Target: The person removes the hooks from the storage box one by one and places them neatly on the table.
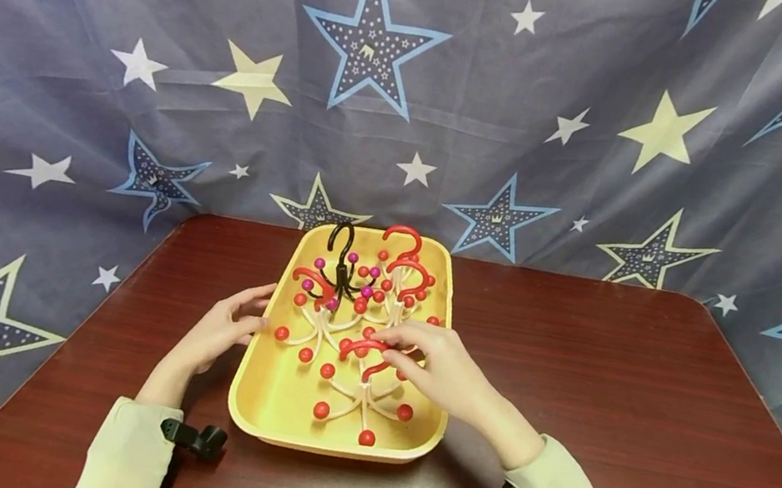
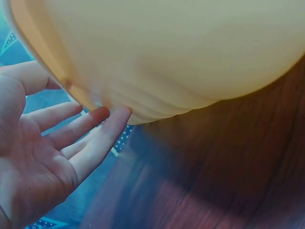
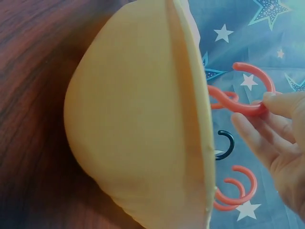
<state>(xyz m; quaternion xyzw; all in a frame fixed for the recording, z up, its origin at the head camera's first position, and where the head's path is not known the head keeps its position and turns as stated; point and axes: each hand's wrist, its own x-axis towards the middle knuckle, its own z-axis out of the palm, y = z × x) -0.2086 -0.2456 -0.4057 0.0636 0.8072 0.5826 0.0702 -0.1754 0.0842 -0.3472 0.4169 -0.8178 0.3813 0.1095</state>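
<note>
A shallow yellow plastic tray (image 1: 275, 408) holds several rotating multi-arm hangers, each with a curved hook on top and ball-tipped arms. My left hand (image 1: 220, 330) holds the tray's left side, thumb over the rim and fingertips against the outer wall. With thumb and fingers, my right hand (image 1: 444, 370) pinches the red hook of the front white hanger (image 1: 364, 396). In the right wrist view, this red hook (image 3: 250, 109) stands above the rim. A black hanger with purple balls (image 1: 341, 277) lies at the back left, near a red-hooked white hanger (image 1: 322, 322).
More red-hooked white hangers (image 1: 396, 310) crowd the tray's back right. Beneath the tray is a dark red-brown wooden table (image 1: 611, 395). Behind it hangs a grey cloth with stars (image 1: 453, 135). Each wrist wears a small black camera (image 1: 195, 438).
</note>
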